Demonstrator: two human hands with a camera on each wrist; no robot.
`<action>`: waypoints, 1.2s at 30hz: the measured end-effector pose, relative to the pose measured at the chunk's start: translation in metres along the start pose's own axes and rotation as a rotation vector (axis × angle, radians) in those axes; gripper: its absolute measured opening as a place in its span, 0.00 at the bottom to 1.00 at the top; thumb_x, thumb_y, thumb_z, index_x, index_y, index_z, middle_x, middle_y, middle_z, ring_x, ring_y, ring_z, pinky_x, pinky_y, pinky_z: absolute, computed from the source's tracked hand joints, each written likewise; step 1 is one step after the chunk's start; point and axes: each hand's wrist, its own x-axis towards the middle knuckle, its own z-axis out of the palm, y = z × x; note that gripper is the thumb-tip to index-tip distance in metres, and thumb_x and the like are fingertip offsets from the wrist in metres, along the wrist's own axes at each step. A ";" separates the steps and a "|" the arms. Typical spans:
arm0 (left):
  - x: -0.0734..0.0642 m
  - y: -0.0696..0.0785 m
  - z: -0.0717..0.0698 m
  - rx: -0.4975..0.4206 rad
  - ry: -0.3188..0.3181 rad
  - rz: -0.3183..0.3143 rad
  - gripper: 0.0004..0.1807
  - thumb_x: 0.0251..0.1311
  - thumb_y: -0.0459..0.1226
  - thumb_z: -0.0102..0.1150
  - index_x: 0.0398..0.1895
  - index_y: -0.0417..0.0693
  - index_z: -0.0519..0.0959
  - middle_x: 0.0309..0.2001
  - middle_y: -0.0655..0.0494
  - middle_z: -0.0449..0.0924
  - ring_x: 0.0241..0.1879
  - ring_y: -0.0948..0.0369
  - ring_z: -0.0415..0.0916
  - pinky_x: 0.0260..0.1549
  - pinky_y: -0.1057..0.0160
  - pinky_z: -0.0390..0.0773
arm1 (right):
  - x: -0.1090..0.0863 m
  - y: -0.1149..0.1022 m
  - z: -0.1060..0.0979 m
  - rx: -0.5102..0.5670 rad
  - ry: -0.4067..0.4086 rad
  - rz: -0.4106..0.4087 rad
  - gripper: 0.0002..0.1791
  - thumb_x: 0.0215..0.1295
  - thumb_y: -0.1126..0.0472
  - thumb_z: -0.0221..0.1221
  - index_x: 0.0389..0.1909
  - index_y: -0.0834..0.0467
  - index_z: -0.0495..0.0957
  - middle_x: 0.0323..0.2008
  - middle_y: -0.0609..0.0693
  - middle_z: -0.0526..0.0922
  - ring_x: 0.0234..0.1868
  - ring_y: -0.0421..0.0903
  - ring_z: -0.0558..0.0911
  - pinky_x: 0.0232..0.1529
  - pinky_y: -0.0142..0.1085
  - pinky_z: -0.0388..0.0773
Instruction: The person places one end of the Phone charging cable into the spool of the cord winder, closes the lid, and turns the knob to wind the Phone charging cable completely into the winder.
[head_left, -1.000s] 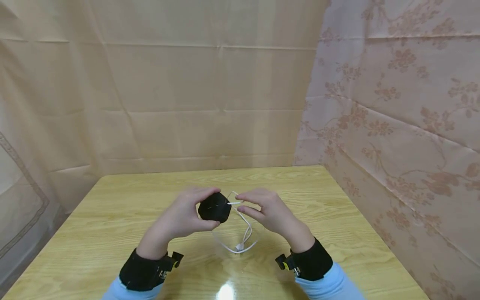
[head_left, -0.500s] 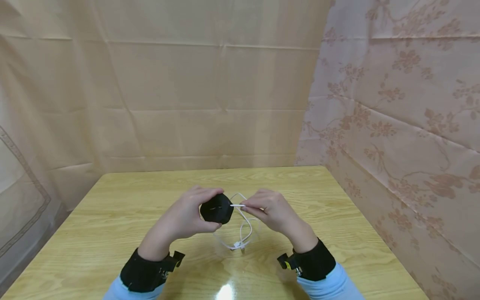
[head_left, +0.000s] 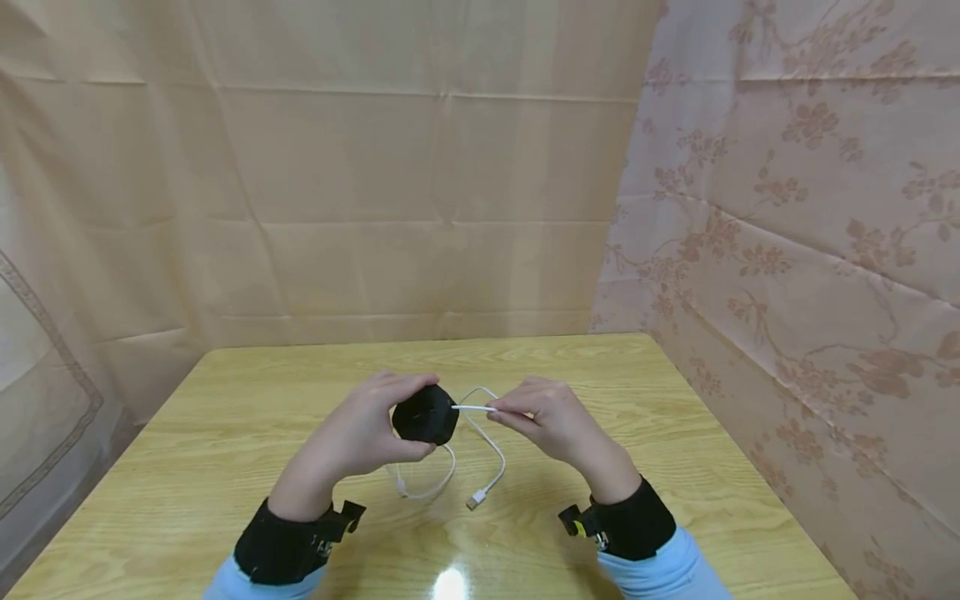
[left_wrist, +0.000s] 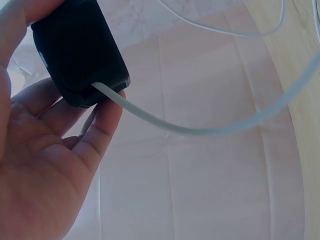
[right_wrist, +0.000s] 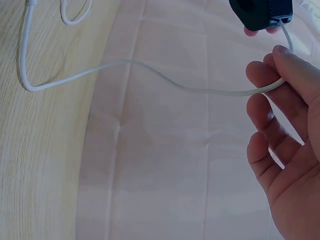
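My left hand [head_left: 358, 432] grips a small black many-sided case [head_left: 425, 414] above the table, thumb below and fingers over its top. From the case's right side comes a white USB cable [head_left: 474, 407]. The thumb and forefinger of my right hand [head_left: 551, 419] pinch this cable a short way from the case. Below, the cable's USB plug [head_left: 476, 498] hangs or lies near the wooden surface; which, I cannot tell. In the left wrist view, the cable [left_wrist: 200, 131] leaves an opening at the edge of the black case [left_wrist: 80, 45]. The right wrist view shows the cable [right_wrist: 220, 92] trailing from my fingertips.
A light wooden table [head_left: 285, 379] lies under both hands. Beige cloth [head_left: 375, 183] hangs behind it, and a pink floral curtain [head_left: 787, 250] runs along the right side.
My right thumb and fingers have closed on the cable and drawn slightly right, so more of it shows beside the case. The lower loop has spread apart, and the USB plug now shows separately.
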 end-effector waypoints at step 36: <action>0.005 -0.017 0.011 -0.314 -0.014 -0.127 0.36 0.50 0.43 0.81 0.60 0.41 0.76 0.52 0.52 0.83 0.49 0.57 0.81 0.49 0.53 0.79 | 0.010 -0.006 -0.004 -0.034 0.043 -0.155 0.35 0.53 0.56 0.78 0.61 0.64 0.79 0.58 0.56 0.82 0.58 0.53 0.80 0.60 0.45 0.75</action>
